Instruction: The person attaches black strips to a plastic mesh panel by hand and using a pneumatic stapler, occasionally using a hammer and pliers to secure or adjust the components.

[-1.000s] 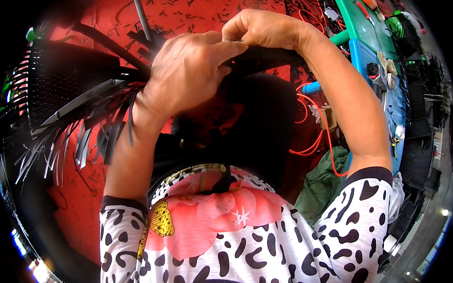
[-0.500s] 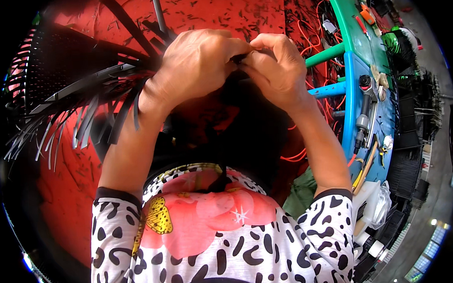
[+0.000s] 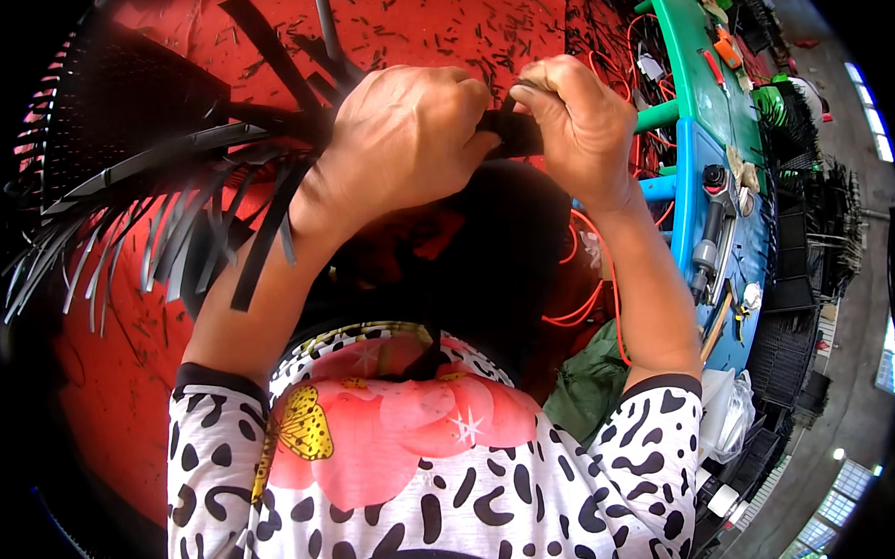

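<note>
My left hand (image 3: 408,133) is closed around a dark piece of black strip work. From beside its wrist a bunch of long, flat black strips (image 3: 194,214) fans out to the left and hangs over my forearm. To its right, my right hand (image 3: 585,127) pinches a short black strip (image 3: 507,104) between thumb and fingers. A dark band (image 3: 516,136) spans the space between the two hands; its details are lost in shadow. At the far left stands a black woven panel (image 3: 135,88) with loose ends along its edge.
Black scraps lie strewn over the red floor (image 3: 439,28). A green and blue bench (image 3: 695,172) on the right bears a grey power tool (image 3: 707,241), an orange-handled tool (image 3: 726,53) and clear plastic bags (image 3: 728,413). Orange cords (image 3: 577,309) loop beside it.
My right hand has moved right, away from the left hand, with a strip in its pinch. The dark band between the hands now shows. My left hand has shifted only slightly.
</note>
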Action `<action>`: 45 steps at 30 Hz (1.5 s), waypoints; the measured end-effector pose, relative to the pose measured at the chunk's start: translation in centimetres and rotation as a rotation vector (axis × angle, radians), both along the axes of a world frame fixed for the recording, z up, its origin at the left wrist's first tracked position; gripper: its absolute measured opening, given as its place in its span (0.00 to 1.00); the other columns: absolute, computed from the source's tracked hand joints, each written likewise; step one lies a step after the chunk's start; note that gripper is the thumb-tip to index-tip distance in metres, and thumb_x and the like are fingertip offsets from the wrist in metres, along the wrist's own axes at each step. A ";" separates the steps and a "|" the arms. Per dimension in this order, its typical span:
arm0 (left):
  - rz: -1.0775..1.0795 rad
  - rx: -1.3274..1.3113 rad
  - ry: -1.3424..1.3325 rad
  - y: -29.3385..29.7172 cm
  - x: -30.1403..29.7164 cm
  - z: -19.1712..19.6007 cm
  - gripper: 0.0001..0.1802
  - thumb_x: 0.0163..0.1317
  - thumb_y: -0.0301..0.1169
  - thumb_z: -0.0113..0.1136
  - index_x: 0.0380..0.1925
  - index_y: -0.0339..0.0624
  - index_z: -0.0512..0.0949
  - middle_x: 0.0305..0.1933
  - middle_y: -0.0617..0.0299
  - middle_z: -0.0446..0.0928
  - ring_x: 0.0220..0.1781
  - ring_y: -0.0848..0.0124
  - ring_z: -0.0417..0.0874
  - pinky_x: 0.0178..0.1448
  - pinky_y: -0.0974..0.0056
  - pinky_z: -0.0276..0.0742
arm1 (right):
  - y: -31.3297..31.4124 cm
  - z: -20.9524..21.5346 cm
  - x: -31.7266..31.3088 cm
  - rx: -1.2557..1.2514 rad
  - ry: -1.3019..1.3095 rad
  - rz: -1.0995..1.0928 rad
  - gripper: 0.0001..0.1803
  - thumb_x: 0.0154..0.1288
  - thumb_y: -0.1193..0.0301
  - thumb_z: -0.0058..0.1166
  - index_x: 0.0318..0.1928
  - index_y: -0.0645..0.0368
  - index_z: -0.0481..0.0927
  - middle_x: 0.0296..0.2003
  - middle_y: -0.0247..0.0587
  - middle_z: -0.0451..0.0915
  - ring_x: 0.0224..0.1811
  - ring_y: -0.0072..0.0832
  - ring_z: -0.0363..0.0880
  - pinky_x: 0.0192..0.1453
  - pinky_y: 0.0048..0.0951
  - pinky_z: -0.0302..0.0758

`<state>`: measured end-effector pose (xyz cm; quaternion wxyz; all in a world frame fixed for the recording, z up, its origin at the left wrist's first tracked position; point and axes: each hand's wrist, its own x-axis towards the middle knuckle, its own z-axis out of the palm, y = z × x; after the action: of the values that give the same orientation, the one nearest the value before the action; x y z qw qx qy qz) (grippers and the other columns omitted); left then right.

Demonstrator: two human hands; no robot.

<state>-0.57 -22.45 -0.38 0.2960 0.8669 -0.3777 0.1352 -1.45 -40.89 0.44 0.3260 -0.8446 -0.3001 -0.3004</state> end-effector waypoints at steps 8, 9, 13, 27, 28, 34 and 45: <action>0.023 -0.086 -0.104 -0.5 -0.3 -0.7 0.13 0.45 0.33 0.67 0.29 0.39 0.76 0.27 0.56 0.75 0.32 0.55 0.78 0.35 0.57 0.73 | 0.1 1.3 1.8 0.092 0.628 0.047 0.04 0.57 0.78 0.55 0.33 0.64 0.75 0.23 0.39 0.78 0.23 0.21 0.77 0.28 0.25 0.72; 0.019 -0.083 -0.103 -0.5 -0.3 -0.8 0.13 0.45 0.33 0.67 0.29 0.39 0.76 0.27 0.56 0.75 0.32 0.55 0.78 0.35 0.57 0.73 | -0.1 1.1 2.2 0.078 0.691 0.051 0.04 0.57 0.77 0.55 0.32 0.64 0.76 0.23 0.38 0.79 0.23 0.20 0.76 0.28 0.24 0.72; 0.015 -0.119 -0.098 -0.7 -0.6 -0.1 0.14 0.44 0.28 0.67 0.33 0.40 0.78 0.30 0.57 0.75 0.31 0.56 0.78 0.35 0.58 0.74 | -0.9 1.0 3.6 0.141 0.875 0.170 0.05 0.56 0.75 0.55 0.32 0.64 0.76 0.22 0.37 0.79 0.23 0.19 0.74 0.29 0.24 0.71; -0.134 -0.083 0.092 0.3 0.3 0.6 0.14 0.49 0.18 0.59 0.39 0.33 0.77 0.43 0.53 0.77 0.43 0.57 0.80 0.47 0.64 0.74 | -15.3 -0.9 -2.2 0.029 0.151 -0.813 0.19 0.56 0.61 0.60 0.44 0.60 0.76 0.33 0.48 0.81 0.34 0.42 0.81 0.39 0.38 0.77; -0.148 -0.076 0.067 -0.1 0.4 0.6 0.13 0.49 0.19 0.59 0.38 0.33 0.77 0.42 0.53 0.78 0.43 0.58 0.80 0.47 0.64 0.74 | -20.0 -1.5 -4.6 -0.057 0.245 -1.012 0.22 0.55 0.59 0.61 0.46 0.60 0.75 0.37 0.50 0.80 0.39 0.44 0.81 0.42 0.41 0.76; -0.100 -0.103 0.090 0.0 0.2 1.4 0.11 0.47 0.19 0.59 0.34 0.34 0.76 0.36 0.52 0.76 0.35 0.53 0.79 0.40 0.62 0.74 | -30.1 -3.0 -10.0 -0.380 0.850 -1.625 0.48 0.45 0.43 0.63 0.57 0.69 0.65 0.50 0.60 0.75 0.53 0.49 0.75 0.56 0.43 0.72; -0.030 -0.062 -0.047 0.8 0.1 -0.1 0.12 0.47 0.27 0.64 0.35 0.40 0.80 0.30 0.59 0.75 0.31 0.57 0.78 0.35 0.60 0.74 | -37.8 -6.0 -11.3 -0.186 1.020 -1.471 0.26 0.52 0.53 0.59 0.35 0.68 0.79 0.24 0.50 0.81 0.27 0.40 0.81 0.36 0.37 0.76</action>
<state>-0.50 -21.60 -0.44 0.3157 0.8481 -0.3931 0.1626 -12.74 -78.73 -5.55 0.0751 -0.8769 0.4747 0.0038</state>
